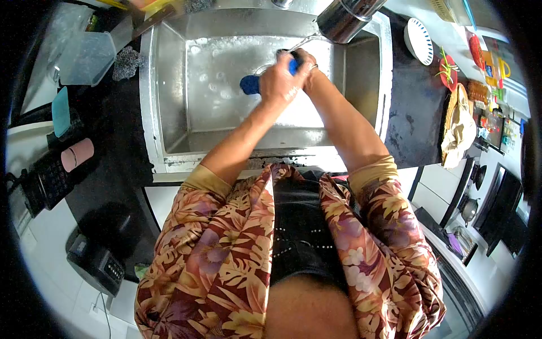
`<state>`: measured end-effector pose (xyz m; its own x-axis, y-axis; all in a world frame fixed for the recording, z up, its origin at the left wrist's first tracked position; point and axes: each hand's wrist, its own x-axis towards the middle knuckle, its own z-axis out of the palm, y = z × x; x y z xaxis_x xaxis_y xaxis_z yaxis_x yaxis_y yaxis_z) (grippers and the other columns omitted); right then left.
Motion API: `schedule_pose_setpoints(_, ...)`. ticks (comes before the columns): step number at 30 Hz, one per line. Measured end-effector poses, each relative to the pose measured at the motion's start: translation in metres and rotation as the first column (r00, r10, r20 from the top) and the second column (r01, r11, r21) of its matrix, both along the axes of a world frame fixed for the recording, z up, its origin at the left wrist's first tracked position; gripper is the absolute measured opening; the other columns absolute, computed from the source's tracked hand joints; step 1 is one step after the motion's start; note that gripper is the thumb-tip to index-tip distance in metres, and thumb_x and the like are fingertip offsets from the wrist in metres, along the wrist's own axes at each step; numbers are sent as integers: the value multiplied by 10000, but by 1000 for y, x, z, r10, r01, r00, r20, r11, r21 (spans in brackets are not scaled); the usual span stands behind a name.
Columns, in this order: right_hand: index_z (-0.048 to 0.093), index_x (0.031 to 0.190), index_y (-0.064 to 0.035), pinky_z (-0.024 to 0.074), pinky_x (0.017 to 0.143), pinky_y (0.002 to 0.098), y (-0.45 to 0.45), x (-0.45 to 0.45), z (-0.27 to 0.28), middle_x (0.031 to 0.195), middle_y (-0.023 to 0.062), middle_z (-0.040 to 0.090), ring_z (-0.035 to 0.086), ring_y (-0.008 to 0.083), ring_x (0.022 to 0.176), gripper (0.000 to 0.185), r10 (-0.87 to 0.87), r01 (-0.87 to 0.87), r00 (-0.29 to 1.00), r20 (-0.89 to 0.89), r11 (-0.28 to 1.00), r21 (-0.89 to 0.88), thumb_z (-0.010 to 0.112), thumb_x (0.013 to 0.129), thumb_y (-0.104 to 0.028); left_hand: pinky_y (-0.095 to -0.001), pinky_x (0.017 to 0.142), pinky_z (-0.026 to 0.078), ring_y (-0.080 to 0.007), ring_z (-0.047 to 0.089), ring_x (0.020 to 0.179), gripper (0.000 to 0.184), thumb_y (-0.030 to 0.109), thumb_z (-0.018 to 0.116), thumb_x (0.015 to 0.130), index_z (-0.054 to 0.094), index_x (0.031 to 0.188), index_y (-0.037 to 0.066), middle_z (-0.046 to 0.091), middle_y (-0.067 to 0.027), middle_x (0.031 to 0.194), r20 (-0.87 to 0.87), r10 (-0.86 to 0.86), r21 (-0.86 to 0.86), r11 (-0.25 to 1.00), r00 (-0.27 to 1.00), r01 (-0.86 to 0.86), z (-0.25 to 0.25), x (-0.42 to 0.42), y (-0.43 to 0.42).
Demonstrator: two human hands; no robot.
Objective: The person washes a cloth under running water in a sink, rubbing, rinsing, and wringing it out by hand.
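Observation:
Both hands are together over the stainless steel sink (226, 118), a little right of its middle. My left hand (275, 83) is closed on a dark blue cloth (250, 85), whose end sticks out to the left. My right hand (306, 63) is closed on the upper part of the same cloth, close against my left hand. A thin stream of water runs beside the hands from the dark faucet (344, 20) at the top. Wet patches and bubbles show on the basin floor.
Left of the sink are a steel scrubber (127, 62), a clear plastic container (87, 58), a teal item (61, 112) and a pink roll (77, 155). On the right are a striped bowl (418, 41), a red dish (448, 70) and a beige cloth (459, 127).

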<state>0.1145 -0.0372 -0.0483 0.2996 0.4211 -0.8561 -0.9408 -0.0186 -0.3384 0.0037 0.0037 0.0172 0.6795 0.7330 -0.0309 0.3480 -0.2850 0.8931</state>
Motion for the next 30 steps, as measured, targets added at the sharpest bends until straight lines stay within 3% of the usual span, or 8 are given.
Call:
schedule_pose_setpoints(2,553,864,-26,493,637,417,-9,-8,-17,818,125,589,581,252,693,239,192,-223,974,118,884,411,399,897,-205,-438,591,440,-402,586,676,439,451,594,776,570,821,15,592,-221,689,44,112,126,985,993,-116,-33,0,-5)
schedule_pose_setpoints(4,559,836,-41,493,626,394,7,-33,29,767,100,585,573,236,635,271,221,-239,955,197,968,75,406,912,-251,-457,608,448,-404,590,685,425,429,500,832,575,799,13,603,-204,683,-45,144,-60,987,989,-146,-42,3,31)
schedule_pose_setpoints(9,518,786,-47,488,675,379,0,-20,55,768,97,580,578,238,677,254,130,-120,991,-30,967,225,434,849,-278,-338,564,422,-165,577,610,380,383,629,800,575,705,19,614,-58,652,43,101,-279,957,994,-85,-45,3,53)
schedule_pose_setpoints(10,515,771,-57,474,714,379,-5,-16,74,762,98,572,570,242,713,233,164,-159,986,-3,960,232,458,812,-279,-283,605,426,-107,547,660,359,373,688,758,595,744,27,609,-12,708,112,66,-593,805,991,13,-37,-4,58)
schedule_pose_setpoints(14,549,793,-29,461,739,350,-20,-2,87,766,87,578,566,220,734,153,184,-251,950,253,931,266,523,746,-173,-236,680,421,-91,540,752,293,245,705,745,607,884,6,609,-23,838,193,-206,-596,752,959,282,-10,-33,74)
schedule_pose_setpoints(19,576,876,2,470,694,284,-26,-12,110,783,62,595,578,172,722,147,7,-185,790,613,956,229,606,748,-62,-214,545,352,-45,420,608,111,121,617,770,558,734,34,491,39,664,296,89,-471,880,951,64,-23,-44,82)
schedule_pose_setpoints(27,565,954,-9,509,601,264,-39,3,135,808,83,626,606,154,691,236,-89,-30,643,760,990,141,668,743,-31,-208,515,382,-49,443,580,53,65,544,788,534,736,69,470,39,651,406,656,-784,608,636,-127,-12,-51,100)
schedule_pose_setpoints(30,564,951,-1,512,600,269,-40,4,138,799,86,628,610,157,689,232,-94,-34,636,766,988,149,669,748,-34,-198,487,353,-50,426,563,54,69,540,783,542,731,79,479,37,671,396,563,-721,680,725,-134,-32,-62,111)
